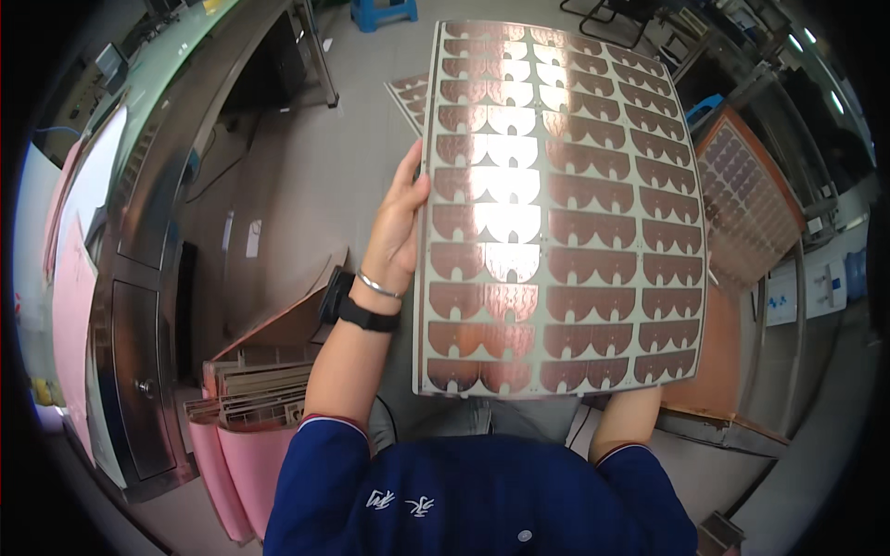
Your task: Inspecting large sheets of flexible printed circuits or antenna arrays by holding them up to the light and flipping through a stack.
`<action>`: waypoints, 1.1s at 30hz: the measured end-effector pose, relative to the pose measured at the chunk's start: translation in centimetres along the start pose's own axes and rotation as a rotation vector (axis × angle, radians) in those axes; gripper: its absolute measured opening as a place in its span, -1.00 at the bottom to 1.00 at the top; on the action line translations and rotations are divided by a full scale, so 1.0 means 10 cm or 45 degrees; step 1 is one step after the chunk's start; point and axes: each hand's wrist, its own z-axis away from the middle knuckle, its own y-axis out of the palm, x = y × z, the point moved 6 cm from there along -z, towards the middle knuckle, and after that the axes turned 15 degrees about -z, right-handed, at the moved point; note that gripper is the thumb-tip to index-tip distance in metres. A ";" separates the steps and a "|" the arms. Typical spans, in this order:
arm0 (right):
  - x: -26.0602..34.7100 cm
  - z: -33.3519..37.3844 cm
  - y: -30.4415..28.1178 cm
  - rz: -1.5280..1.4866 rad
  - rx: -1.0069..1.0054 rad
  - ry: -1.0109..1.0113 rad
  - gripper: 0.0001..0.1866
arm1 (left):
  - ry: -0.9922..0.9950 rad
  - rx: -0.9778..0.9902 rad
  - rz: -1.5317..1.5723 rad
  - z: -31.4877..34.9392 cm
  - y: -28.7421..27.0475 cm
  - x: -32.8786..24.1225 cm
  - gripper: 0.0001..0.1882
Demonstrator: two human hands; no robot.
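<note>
In front of me stands a large circuit board panel, with rows of copper-coloured, scalloped patterns on a pale ground. A bright glare runs down its left half. My left hand, with a black watch and a silver bangle on the wrist, is closed on the panel's left edge. Its fingertips go partly out of sight at that edge. My right forearm passes up behind the panel's lower right corner, so the right hand and its fingers are hidden. The corner of another patterned panel shows beyond the upper left edge.
To the right, another patterned panel leans at an angle by an orange-brown board. Pink sheets and panels stand upright at lower left. A metal cabinet lines the left. At the far end are a blue stool and a chair.
</note>
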 end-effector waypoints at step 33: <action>0.50 0.18 0.71 0.787 -0.299 -0.471 -0.55 | -0.018 -0.317 -0.557 -0.57 -0.69 0.53 -0.59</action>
